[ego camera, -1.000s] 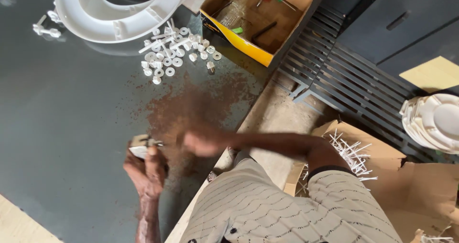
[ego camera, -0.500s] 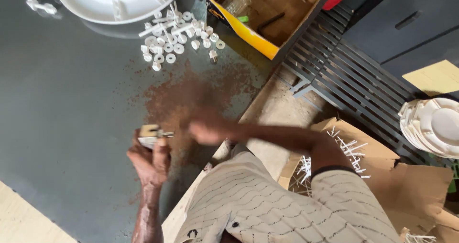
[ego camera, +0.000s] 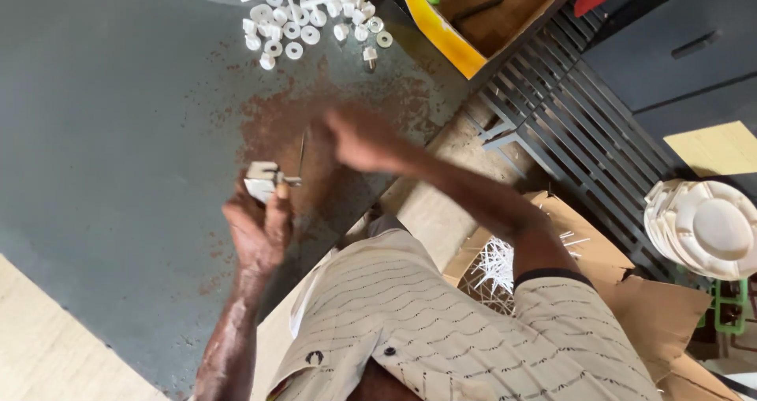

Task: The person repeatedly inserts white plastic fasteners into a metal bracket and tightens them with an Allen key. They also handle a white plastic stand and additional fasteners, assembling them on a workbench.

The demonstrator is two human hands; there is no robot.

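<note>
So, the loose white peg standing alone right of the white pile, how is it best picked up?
Pinch the loose white peg by its wide top cap, coming straight down from above. It appears to stand upright apart from the pile of white plastic parts, so fingers have room on both sides of it.

White plastic parts (ego camera: 307, 18), rust-stained grey table (ego camera: 118, 117)

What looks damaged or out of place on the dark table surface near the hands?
A rusty brown patch mars the grey table beside the left hand, where the surface looks worn. White plastic parts lie loosely scattered at the far edge. The right hand is blurred.
</note>
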